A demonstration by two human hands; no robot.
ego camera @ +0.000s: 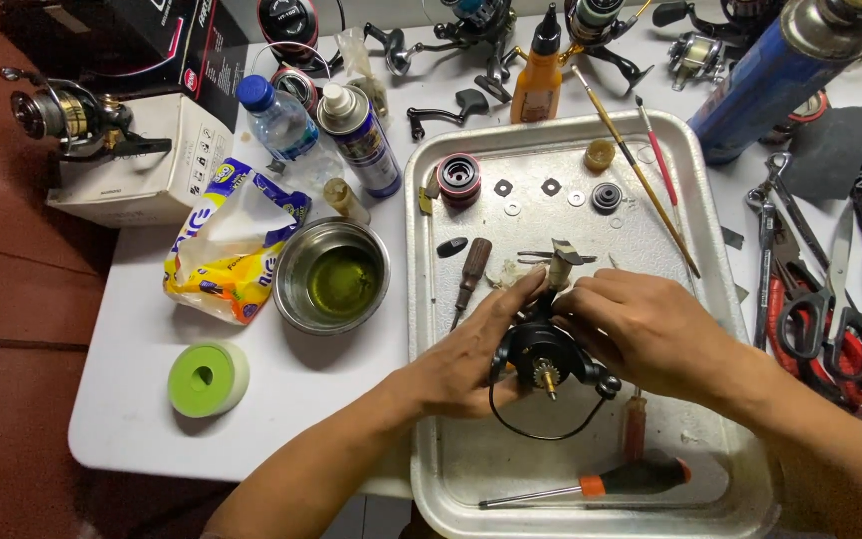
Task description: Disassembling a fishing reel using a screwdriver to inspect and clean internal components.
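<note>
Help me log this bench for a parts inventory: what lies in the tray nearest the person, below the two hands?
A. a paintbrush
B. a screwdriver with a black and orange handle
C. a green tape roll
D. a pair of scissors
B: the screwdriver lies along the near edge of the metal tray, below both hands holding the black reel.

My white table [281, 399] carries a metal tray [710, 250] in front of me. To its left sit a steel bowl [331, 276] of yellowish liquid, a green-topped tape roll [208, 378], a yellow-and-blue wrapper [233, 240], a water bottle [277, 120], a spray can [360, 140] and a white box [147, 165]. Scissors [818, 299] and pliers [768, 260] lie right of the tray; an orange bottle [538, 75] and a blue canister [775, 75] stand behind.
</note>
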